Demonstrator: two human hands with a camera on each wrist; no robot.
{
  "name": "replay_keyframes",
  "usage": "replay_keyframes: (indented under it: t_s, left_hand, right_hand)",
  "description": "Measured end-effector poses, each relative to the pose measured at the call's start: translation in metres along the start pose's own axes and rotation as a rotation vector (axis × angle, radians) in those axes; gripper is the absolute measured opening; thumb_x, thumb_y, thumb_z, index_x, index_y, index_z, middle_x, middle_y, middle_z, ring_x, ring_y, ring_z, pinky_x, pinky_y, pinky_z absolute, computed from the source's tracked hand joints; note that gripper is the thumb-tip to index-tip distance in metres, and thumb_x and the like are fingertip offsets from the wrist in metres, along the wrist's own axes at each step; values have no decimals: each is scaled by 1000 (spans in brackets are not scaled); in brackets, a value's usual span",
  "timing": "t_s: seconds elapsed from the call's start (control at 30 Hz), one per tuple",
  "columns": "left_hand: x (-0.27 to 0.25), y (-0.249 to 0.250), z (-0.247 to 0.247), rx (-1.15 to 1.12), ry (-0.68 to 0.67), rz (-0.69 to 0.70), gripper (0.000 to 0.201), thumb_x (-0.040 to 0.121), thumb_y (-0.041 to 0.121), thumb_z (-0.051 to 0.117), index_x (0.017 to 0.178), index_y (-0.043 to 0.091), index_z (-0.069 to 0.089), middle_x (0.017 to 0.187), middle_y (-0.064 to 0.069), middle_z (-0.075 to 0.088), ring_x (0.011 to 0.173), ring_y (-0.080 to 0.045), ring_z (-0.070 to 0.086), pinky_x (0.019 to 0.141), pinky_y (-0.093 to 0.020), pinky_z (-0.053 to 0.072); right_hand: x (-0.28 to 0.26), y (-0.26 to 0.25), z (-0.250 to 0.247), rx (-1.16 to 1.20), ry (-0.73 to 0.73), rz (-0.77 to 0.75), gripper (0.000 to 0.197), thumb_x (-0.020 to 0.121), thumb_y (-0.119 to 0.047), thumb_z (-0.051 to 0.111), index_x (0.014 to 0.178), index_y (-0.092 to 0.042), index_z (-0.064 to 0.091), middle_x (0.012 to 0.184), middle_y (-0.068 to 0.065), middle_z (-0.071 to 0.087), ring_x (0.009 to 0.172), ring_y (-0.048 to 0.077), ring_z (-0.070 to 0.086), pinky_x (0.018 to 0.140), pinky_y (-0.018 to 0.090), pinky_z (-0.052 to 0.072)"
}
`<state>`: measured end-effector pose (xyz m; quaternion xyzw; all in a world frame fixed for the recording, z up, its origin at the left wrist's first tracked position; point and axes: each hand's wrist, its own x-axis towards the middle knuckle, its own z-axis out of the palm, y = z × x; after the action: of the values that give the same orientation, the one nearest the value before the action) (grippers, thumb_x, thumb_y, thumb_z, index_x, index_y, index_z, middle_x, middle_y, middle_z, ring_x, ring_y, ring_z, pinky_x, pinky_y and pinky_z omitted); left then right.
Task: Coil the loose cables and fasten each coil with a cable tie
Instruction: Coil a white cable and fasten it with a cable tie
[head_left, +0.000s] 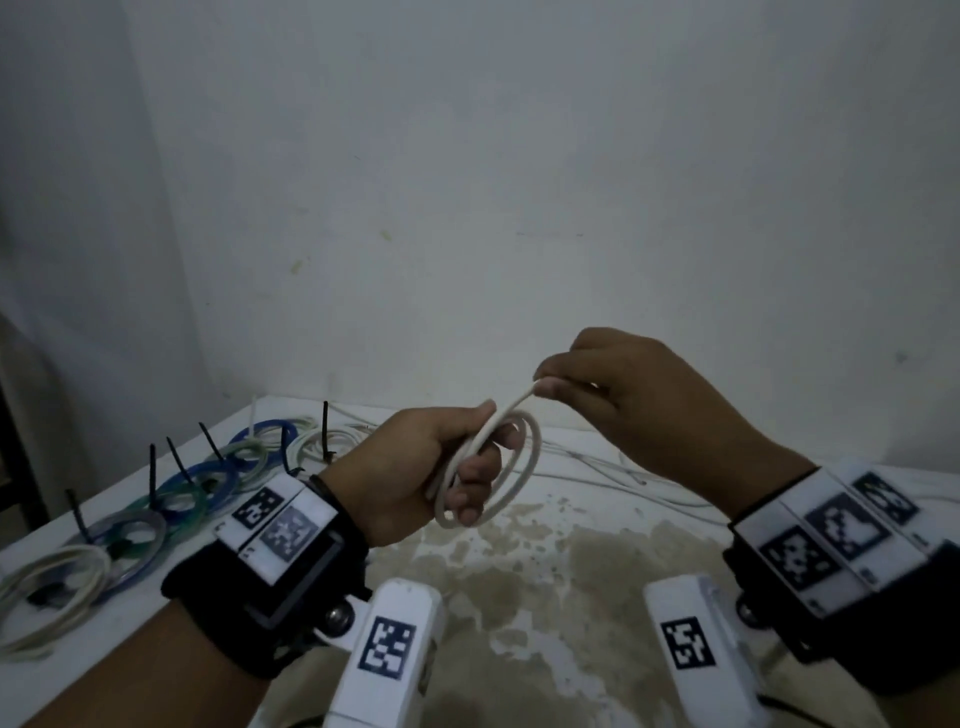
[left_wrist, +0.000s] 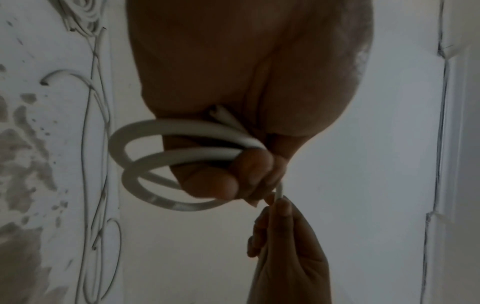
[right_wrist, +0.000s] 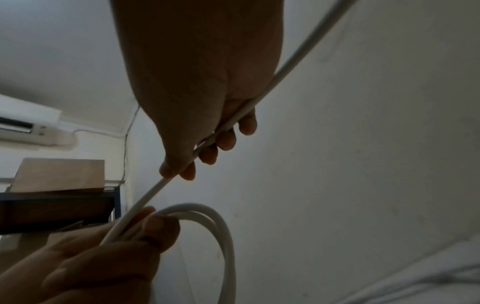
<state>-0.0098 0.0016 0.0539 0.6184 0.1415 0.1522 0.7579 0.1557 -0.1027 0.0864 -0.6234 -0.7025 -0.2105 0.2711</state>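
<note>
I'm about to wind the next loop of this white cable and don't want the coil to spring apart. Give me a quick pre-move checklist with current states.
1. Left hand grips the white coil: ok.
2. Right hand pinches the feeding strand: ok.
3. Loops lie together, not tangled: ok.
4. Free tail clear of the loose cables on the table: cannot tell.
5. Spare cable tie within reach: cannot tell.

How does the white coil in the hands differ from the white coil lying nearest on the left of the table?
The held coil is up in the air, gripped by the left hand while the right hand feeds in more cable; the table coil lies flat. The held coil has no tie; the table coil carries a black tie. The held coil has fewer loops. Both are white cable wound into rings.
</note>
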Motion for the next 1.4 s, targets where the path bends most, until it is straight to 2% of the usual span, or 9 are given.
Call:
replay_keyframes:
  t_s: [0.27,0.37,0.53,0.8,0.9,1.0,1.2,1.3,1.4]
  left_hand:
    - [6,1,1,-98,-12,-67,35,87,36,40,72,10,57,42,7,25,31,-6,19,38,-17,12]
    - [4,6,0,-48,-11,-79,36,85,36,40,68,10,59,41,8,23,30,-5,16,38,-16,8]
    - [-1,16,-5,3,-41,-87,51,83,46,38,69,5,66,40,7,25,30,-4,17,39,-14,9]
    - [0,10,5,166,305,380,35,102,23,35,88,0,57,53,2,38,43,-10,28,41,-19,26]
    - [0,10,9,378,395,400,28,101,18,36,82,4,51,50,7,37,44,-9,28,41,-18,25]
    - [1,10,18,532,347,416,29,99,10,37,73,5,49,44,11,42,41,-4,36,44,-16,30]
    - [12,5,18,705,547,672,17,97,12,38,82,19,44,63,1,48,55,-14,44,53,-35,38]
    - [19,1,22,706,685,792,5,97,24,41,95,21,38,74,2,49,63,-11,45,59,-26,38]
    - [21,-8,33,696,680,760,28,88,37,43,77,11,45,66,1,47,60,-12,44,58,-29,38]
  right_hand:
    - [-6,0,18,290,-33,259,20,95,-27,53,108,-25,69,85,-26,60,82,-10,57,74,1,36]
    - [-8,-8,19,400,-92,260,32,92,-37,53,123,-36,60,101,-24,63,95,-8,59,85,8,41]
    - [-6,-16,18,391,-121,153,22,95,-32,52,77,-30,66,66,-10,61,60,7,53,57,17,40]
    - [-6,-12,29,402,89,284,32,98,-31,46,69,-23,56,60,-8,56,59,6,52,55,13,37]
    - [-4,-19,26,360,-25,316,21,98,-29,46,93,-25,65,79,-12,63,68,0,54,60,10,39]
    - [2,-29,16,454,-166,290,37,98,-34,42,134,-30,49,112,-12,63,95,0,57,83,11,41]
    - [8,-37,-9,504,-377,281,32,101,-29,39,88,-15,65,70,-8,62,62,9,57,66,23,48]
    - [11,-26,-11,408,-229,351,34,101,-26,40,71,-23,56,68,-9,57,60,11,56,56,17,46]
    - [12,-3,-14,450,55,471,31,101,-19,39,75,-20,56,70,-3,55,59,16,54,61,32,51]
